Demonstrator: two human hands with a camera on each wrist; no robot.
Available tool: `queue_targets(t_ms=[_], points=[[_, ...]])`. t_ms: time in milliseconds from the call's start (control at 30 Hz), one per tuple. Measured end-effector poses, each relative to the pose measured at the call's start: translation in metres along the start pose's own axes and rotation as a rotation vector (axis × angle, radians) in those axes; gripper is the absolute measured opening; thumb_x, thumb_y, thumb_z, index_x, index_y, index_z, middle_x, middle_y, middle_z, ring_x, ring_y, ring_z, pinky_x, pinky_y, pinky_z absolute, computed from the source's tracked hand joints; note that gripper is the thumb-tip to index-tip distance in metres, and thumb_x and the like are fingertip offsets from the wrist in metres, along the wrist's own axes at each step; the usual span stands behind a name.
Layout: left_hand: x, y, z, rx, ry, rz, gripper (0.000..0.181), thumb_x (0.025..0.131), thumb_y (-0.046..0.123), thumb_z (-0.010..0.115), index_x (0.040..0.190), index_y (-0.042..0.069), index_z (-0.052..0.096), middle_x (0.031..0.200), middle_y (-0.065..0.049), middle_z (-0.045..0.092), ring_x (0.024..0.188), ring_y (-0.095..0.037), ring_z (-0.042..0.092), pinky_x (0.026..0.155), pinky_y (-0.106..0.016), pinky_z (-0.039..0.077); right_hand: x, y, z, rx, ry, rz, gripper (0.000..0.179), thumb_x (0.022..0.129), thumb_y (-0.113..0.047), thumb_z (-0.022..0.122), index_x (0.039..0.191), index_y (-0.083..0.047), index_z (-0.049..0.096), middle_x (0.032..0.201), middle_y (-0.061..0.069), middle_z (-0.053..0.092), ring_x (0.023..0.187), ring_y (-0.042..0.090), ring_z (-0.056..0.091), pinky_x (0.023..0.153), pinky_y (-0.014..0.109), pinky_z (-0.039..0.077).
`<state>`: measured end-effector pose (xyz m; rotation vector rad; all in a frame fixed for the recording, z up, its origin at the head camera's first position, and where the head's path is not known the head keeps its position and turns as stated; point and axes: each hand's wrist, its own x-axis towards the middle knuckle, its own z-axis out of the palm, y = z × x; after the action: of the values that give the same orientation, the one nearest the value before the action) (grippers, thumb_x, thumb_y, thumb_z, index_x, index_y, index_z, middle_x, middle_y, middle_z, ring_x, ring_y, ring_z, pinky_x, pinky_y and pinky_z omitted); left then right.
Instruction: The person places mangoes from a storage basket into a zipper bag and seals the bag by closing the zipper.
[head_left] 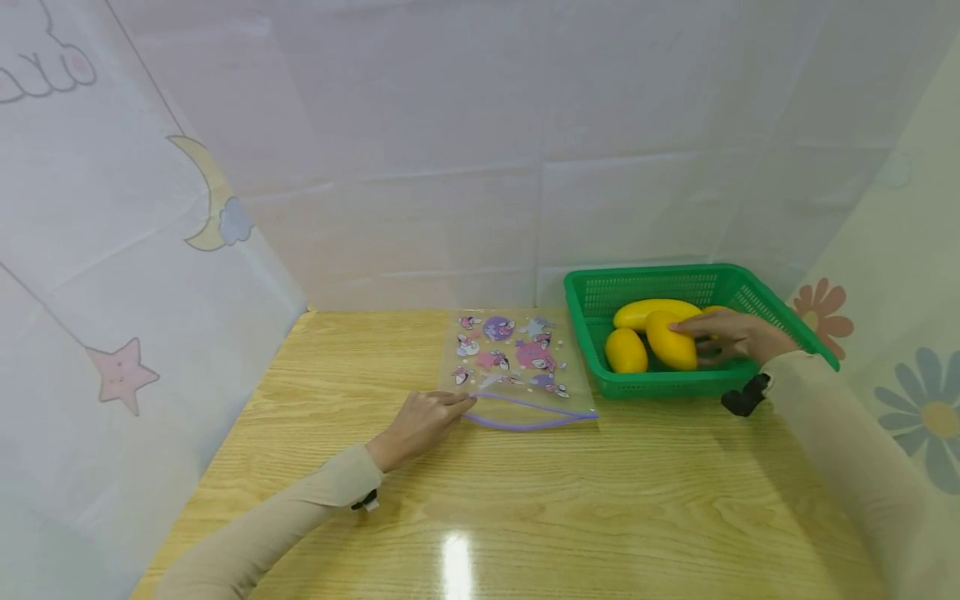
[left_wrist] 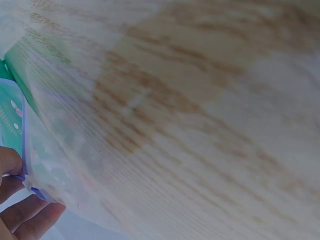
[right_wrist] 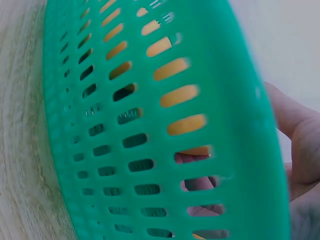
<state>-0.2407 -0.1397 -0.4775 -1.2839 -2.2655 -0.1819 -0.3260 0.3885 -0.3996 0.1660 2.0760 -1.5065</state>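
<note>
Fruit (head_left: 670,345), yellow, mango-shaped, smooth, is inside the green perforated plastic basket (head_left: 660,383), just left of my right palm; right hand (head_left: 738,336) has thumb and fingers curled on it. Long axis tilted, upper left to lower right in head view. Right hand nearer; left hand (head_left: 422,423) is well off left, fingers pinching the clear plastic zip bag (head_left: 510,358) at its purple-zipped mouth, which gapes. Bag lies left of basket on the wood-grain surface (head_left: 525,517). Fruit's plump, evenly coloured; can't tell if it touches the rounder yellow fruit (head_left: 626,352) beside it.
</note>
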Motion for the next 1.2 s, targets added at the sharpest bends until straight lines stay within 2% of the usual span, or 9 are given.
queue_targets(t_ms=[67,167,267,400,533,667,833,1067,1200], points=[[0.0,0.0,0.0,-0.001,0.001,0.001,0.028,0.086,0.003,0.074,0.114,0.005,0.073,0.106,-0.01,0.073,0.087,-0.023,0.073,0.04,-0.013,0.034,-0.001,0.0,0.0,-0.016,-0.002,-0.01,0.045,0.097,-0.035,0.064,0.13,-0.007,0.051,0.127,0.01,0.049,0.115,0.032,0.053,0.094,0.046,0.05],[0.0,0.0,0.0,0.0,0.003,0.002,0.028,0.086,0.003,0.074,0.114,0.005,0.073,0.106,-0.01,0.073,0.086,-0.023,0.073,0.039,-0.013,0.034,-0.004,-0.001,0.0,-0.07,-0.015,-0.035,0.07,0.099,-0.04,0.06,0.148,0.001,0.031,0.148,0.024,0.028,0.133,0.043,0.036,0.097,0.047,0.049],[0.0,0.0,0.0,0.005,0.003,0.004,0.028,0.086,0.004,0.074,0.114,0.006,0.073,0.106,-0.009,0.073,0.086,-0.023,0.073,0.039,-0.014,0.034,-0.007,-0.003,0.001,-0.122,-0.021,-0.054,0.082,0.099,-0.044,0.057,0.153,0.005,0.019,0.157,0.028,0.011,0.139,0.047,0.023,0.098,0.048,0.047],[0.0,-0.001,0.0,0.009,0.0,0.002,0.027,0.087,0.004,0.073,0.114,0.006,0.073,0.106,-0.009,0.073,0.086,-0.023,0.073,0.039,-0.015,0.036,-0.008,-0.006,0.003,-0.137,-0.007,-0.069,0.082,0.1,-0.046,0.055,0.153,0.005,0.02,0.155,0.027,0.016,0.133,0.043,0.035,0.099,0.048,0.047],[0.0,-0.001,0.0,0.009,-0.004,-0.003,0.027,0.087,0.004,0.073,0.114,0.007,0.074,0.106,-0.008,0.073,0.086,-0.023,0.073,0.039,-0.016,0.037,-0.007,-0.008,0.004,-0.105,-0.009,-0.083,0.086,0.101,-0.044,0.053,0.155,0.005,0.009,0.153,0.027,0.018,0.12,0.029,0.048,0.098,0.049,0.047],[0.0,-0.001,0.001,0.011,-0.01,-0.01,0.026,0.088,0.005,0.072,0.114,0.007,0.074,0.106,-0.008,0.073,0.086,-0.022,0.073,0.038,-0.014,0.031,-0.008,-0.009,0.004,-0.097,-0.022,-0.092,0.088,0.102,-0.043,0.052,0.156,0.002,-0.001,0.156,0.03,0.012,0.126,0.037,0.045,0.1,0.051,0.045],[0.0,-0.001,0.001,0.001,0.012,-0.004,0.027,0.086,0.003,0.073,0.113,0.006,0.074,0.106,-0.009,0.073,0.084,-0.022,0.073,0.037,-0.012,0.021,-0.022,-0.008,0.005,-0.177,0.002,-0.139,0.081,0.101,-0.046,0.053,0.159,-0.006,0.011,0.161,0.025,0.005,0.139,0.048,0.025,0.104,0.056,0.04],[0.002,-0.002,0.003,-0.012,0.069,0.007,0.029,0.084,0.003,0.074,0.113,0.004,0.073,0.105,-0.012,0.073,0.077,-0.022,0.073,0.038,-0.013,0.022,-0.043,-0.001,0.011,-0.225,0.025,-0.355,0.051,0.107,-0.038,0.042,0.155,-0.022,0.036,0.162,0.013,0.016,0.132,0.029,0.044,0.098,0.046,0.048],[0.002,-0.001,0.003,-0.021,0.078,0.005,0.029,0.084,0.003,0.074,0.113,0.004,0.073,0.105,-0.012,0.073,0.071,-0.019,0.072,0.038,-0.014,0.025,-0.04,-0.002,0.01,-0.208,0.009,-0.343,0.055,0.107,-0.036,0.042,0.157,-0.016,0.029,0.162,0.017,0.013,0.133,0.032,0.041,0.096,0.045,0.049]])
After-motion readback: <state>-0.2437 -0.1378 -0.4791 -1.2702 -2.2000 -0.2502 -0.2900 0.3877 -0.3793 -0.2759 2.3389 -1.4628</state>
